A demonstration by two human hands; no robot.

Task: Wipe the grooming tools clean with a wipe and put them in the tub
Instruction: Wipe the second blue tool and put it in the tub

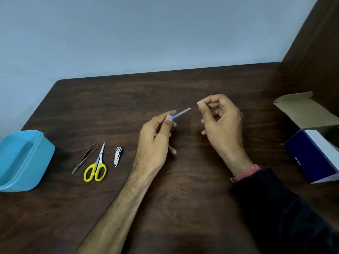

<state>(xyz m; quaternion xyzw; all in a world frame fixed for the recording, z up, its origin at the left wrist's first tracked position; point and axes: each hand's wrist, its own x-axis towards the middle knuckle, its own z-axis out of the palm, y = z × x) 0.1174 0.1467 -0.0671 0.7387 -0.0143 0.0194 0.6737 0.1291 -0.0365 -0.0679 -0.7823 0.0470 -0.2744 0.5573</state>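
Grooming tools lay in a short row at the lower left of the frame on the dark wooden table (201, 189): tweezers (84, 158), yellow-handled scissors (97, 166) just right of them, and a small nail clipper (118, 156) a little further right, none of them touching. A metal nail file (182, 112) with a blue handle was near the centre of the frame, raised above the table, its pointed tip aimed toward the upper right. The left hand (156, 136) pinched the file's blue end between thumb and forefinger, the other fingers loosely curled beneath. The right hand (220, 121) hovered just right of the file's tip, apart from it, thumb and forefinger pressed together on a tiny pale scrap too small to identify; the remaining fingers were curled. A pink thread band (246, 172) circled the right wrist above a dark sleeve (284, 208). The blue tub (39, 153) sat at the left edge, well apart from the hands. An open cardboard box (311, 149) stood at the right edge.
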